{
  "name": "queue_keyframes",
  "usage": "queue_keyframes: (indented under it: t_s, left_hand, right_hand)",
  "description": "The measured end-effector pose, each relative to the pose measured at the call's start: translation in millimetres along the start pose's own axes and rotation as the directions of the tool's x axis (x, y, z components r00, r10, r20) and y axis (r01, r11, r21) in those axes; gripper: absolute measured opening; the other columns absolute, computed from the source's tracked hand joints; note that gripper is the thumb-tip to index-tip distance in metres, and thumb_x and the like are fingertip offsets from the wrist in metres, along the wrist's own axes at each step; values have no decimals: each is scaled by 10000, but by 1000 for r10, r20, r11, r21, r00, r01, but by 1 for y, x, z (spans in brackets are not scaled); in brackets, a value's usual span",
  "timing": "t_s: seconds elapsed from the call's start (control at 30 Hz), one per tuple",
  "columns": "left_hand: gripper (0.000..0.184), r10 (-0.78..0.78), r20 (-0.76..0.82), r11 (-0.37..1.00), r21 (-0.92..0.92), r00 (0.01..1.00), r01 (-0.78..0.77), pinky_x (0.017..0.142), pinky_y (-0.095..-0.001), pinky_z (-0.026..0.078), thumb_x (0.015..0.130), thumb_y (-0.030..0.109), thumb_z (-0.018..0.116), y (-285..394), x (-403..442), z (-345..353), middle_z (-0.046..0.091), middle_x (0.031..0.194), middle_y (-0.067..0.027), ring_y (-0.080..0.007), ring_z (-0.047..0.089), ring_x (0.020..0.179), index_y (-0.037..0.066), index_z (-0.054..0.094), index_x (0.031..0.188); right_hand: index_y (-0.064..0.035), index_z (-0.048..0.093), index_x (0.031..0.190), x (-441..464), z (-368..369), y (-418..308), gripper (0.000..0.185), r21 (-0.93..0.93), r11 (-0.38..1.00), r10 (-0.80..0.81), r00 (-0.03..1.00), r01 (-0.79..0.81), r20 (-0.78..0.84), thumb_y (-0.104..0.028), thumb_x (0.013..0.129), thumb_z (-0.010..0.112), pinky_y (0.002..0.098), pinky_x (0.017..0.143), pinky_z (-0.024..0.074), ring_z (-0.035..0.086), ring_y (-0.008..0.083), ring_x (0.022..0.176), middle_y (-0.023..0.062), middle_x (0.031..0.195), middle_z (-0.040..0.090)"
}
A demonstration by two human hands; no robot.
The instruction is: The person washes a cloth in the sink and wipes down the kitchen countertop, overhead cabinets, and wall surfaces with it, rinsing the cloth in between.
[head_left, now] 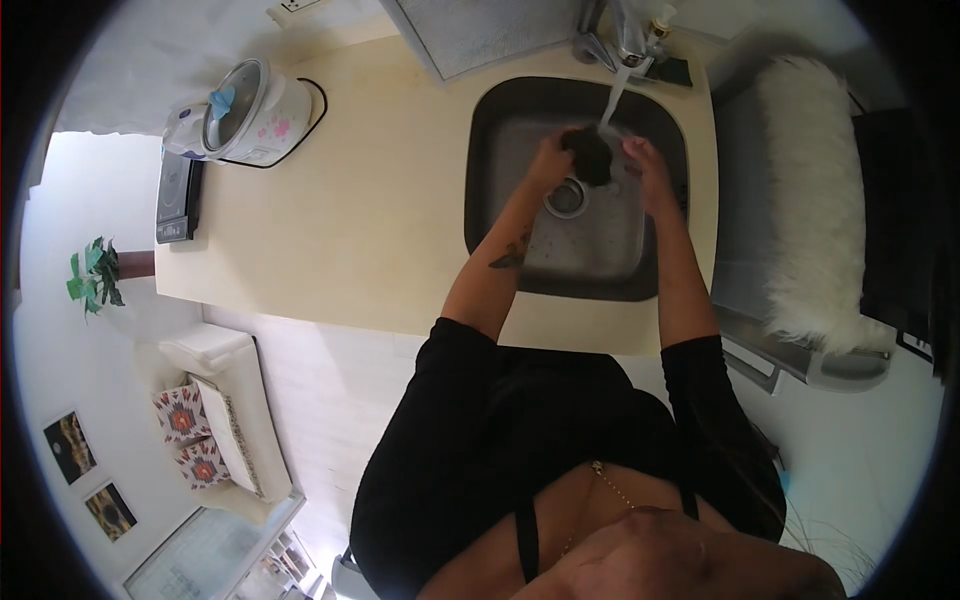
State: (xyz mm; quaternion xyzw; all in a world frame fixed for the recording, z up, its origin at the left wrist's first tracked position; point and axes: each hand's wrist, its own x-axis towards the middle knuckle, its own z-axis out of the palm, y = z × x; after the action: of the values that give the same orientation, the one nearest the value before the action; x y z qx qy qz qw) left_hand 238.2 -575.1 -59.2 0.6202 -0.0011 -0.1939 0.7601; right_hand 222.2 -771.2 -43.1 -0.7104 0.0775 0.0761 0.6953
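Over the sink [560, 283], my left hand [551, 164] is closed on a dark, rounded, soft-looking thing [593, 160]; whether it is a cloth or a scrubber I cannot make out. Water [615, 97] runs from the faucet [630, 45] onto its upper edge. My right hand [647, 166] is just to the right of the stream, apart from the dark thing. Its fingers are partly curled and spread, with nothing visible in them. Below the dark thing is the round drain [566, 198].
A white pot with a glass lid [262, 110] and black cord stands on the counter [350, 220], by a black cooktop [178, 198]. Behind the sink are a bottle [661, 22] and a dark sponge-like pad [672, 72]. A white furry cover [815, 200] lies to the right.
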Motion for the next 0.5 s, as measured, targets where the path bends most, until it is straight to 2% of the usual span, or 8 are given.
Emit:
queue_keyframes:
  t_s: [0.1, 0.17, 0.2, 0.27, 0.3, 0.4, 0.47, 0.5]
  left_hand:
    - [436, 20, 0, 997, -73, 1000, -20, 839, -301, 495, 798, -12, 509, 5, -1, 11, 579, 1143, -126, -200, 606, 959, 7, 509, 1233]
    - [479, 74, 73, 982, 169, 995, -86, 854, -334, 491, 765, -23, 520, 21, -3, 16, 577, 1139, -167, -275, 610, 978, 15, 496, 1242]
    - [479, 71, 69, 982, 170, 995, -82, 854, -334, 491, 765, -23, 520, 24, -5, 15, 577, 1139, -167, -275, 610, 978, 15, 496, 1242]
    - [498, 487, 189, 643, 582, 852, -497, 836, -401, 490, 682, -48, 559, 29, -5, 14, 604, 1055, -206, -362, 611, 969, -1, 527, 1177]
    - [498, 488, 189, 642, 584, 852, -497, 836, -401, 490, 682, -48, 559, 32, -8, 16, 604, 1055, -206, -362, 611, 969, -1, 527, 1177]
    - [457, 693, 417, 29, 798, 587, -602, 855, -433, 484, 676, -21, 619, 34, -21, 27, 607, 1021, -233, -376, 603, 981, 8, 556, 1128]
    - [348, 586, 317, 134, 869, 745, -476, 858, -432, 495, 699, 29, 644, 33, -26, 26, 639, 938, -209, -340, 620, 983, 9, 605, 1044]
    - [348, 587, 315, 138, 868, 745, -476, 858, -432, 495, 699, 29, 644, 37, -25, 25, 639, 938, -209, -340, 620, 983, 9, 605, 1044]
  right_hand:
    - [-110, 564, 1109, -9, 17, -13, 418, 115, 969, 225, 973, -219, -46, -397, 817, 652, 264, 720, 482, 597, 161, 887, 26, 914, 596]
    - [-99, 506, 1195, -13, 24, -28, 513, 390, 785, 374, 871, -481, 319, -382, 803, 676, 290, 713, 505, 609, 164, 889, 56, 969, 603]
    - [-99, 506, 1195, -8, 20, -23, 513, 390, 783, 377, 868, -485, 322, -382, 803, 676, 290, 713, 505, 609, 164, 889, 56, 969, 603]
    - [-80, 498, 1204, 12, 10, -9, 538, 238, 858, 286, 808, -455, 515, -320, 773, 713, 311, 724, 520, 620, 177, 899, 88, 1009, 608]
    - [-80, 498, 1204, 13, 12, -14, 538, 239, 858, 284, 808, -454, 516, -320, 773, 713, 311, 724, 520, 620, 177, 899, 88, 1009, 608]
    - [-57, 561, 1120, 15, 15, -34, 474, 86, 940, 234, 807, -331, 542, -203, 708, 745, 304, 725, 514, 617, 176, 895, 78, 1005, 617]
    - [-23, 624, 1010, 15, 26, -50, 393, -318, 928, 41, 796, 193, 603, -109, 644, 736, 336, 733, 515, 634, 242, 879, 114, 991, 641]
    - [-23, 624, 1010, 13, 36, -57, 393, -323, 927, 45, 797, 191, 602, -109, 644, 736, 336, 733, 515, 634, 242, 879, 114, 991, 641]
